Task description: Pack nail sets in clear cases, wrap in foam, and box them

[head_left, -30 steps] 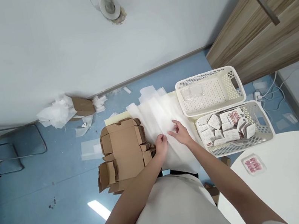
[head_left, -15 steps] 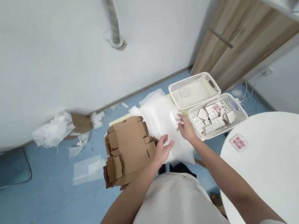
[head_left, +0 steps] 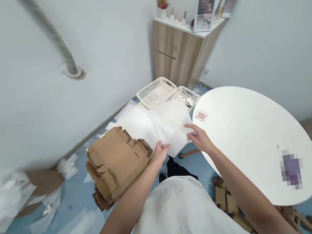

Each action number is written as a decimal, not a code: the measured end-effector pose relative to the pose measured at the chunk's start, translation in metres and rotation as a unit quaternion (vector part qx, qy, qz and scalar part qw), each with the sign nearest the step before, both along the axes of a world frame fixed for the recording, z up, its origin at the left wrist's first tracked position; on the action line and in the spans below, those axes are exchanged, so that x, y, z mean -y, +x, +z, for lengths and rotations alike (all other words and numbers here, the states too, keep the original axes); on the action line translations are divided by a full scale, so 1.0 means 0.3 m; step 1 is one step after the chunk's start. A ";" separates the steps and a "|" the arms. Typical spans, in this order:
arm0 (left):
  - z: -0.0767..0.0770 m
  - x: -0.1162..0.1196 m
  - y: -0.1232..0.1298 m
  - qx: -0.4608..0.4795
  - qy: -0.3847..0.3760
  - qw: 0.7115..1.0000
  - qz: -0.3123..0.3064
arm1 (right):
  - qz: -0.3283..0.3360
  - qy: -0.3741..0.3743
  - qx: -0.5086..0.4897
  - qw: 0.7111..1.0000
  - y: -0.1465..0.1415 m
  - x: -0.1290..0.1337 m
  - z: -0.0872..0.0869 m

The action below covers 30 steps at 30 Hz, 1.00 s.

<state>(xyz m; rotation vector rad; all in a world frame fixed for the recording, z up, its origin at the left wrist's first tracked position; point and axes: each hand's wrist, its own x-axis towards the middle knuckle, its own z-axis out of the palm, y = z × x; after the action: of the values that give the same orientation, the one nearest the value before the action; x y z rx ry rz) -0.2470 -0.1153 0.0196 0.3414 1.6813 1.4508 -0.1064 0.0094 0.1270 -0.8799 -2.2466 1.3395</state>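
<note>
A thin white foam sheet (head_left: 165,125) is lifted in front of me, its far part lying over other white sheets. My left hand (head_left: 161,153) pinches its near left edge between thumb and fingers. At the right edge, my right hand (head_left: 200,137) grips the sheet, the index finger stretched along it. Flattened brown cardboard boxes (head_left: 121,158) are stacked just left of my left hand. Beyond the sheet stand two white plastic baskets; the raised sheet partly covers the nearer basket (head_left: 194,96), which holds printed cards. The farther basket (head_left: 156,92) has a clear packet inside.
To the right stands a round white table (head_left: 250,129) with a small clear pack of pink pieces (head_left: 201,115) and a pixelated purple patch. More folded cardboard (head_left: 226,199) lies beneath it. White scraps (head_left: 5,202) and an opened carton litter the left floor. A wooden cabinet (head_left: 177,49) fills the corner.
Both hands have closed on the white foam sheet and raised it toward the right, over part of the card basket. My view has turned right, showing more of the round table.
</note>
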 end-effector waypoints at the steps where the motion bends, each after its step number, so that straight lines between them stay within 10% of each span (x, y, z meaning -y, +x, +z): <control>1: 0.007 -0.014 0.023 0.004 0.014 0.999 -0.032 | -0.025 0.001 0.001 1.000 0.050 0.009 0.000; 18: 0.189 -0.455 0.492 -0.090 0.089 0.924 -0.362 | -0.417 -0.036 -0.079 0.905 0.807 0.064 -0.005; 23: 0.147 -0.522 0.633 -0.009 0.049 0.889 -0.456 | -0.448 -0.047 -0.069 0.890 0.989 -0.049 -0.054; 30: 0.001 -0.576 0.751 -0.064 -0.065 0.916 -0.391 | -0.406 -0.076 0.055 0.909 1.135 -0.247 -0.255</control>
<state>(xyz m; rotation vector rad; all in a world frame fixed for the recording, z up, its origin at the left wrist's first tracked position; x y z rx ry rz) -0.0216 0.0574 0.0199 0.9277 1.4662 0.7253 0.2342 0.0834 0.0506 -1.7254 -1.5255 1.0612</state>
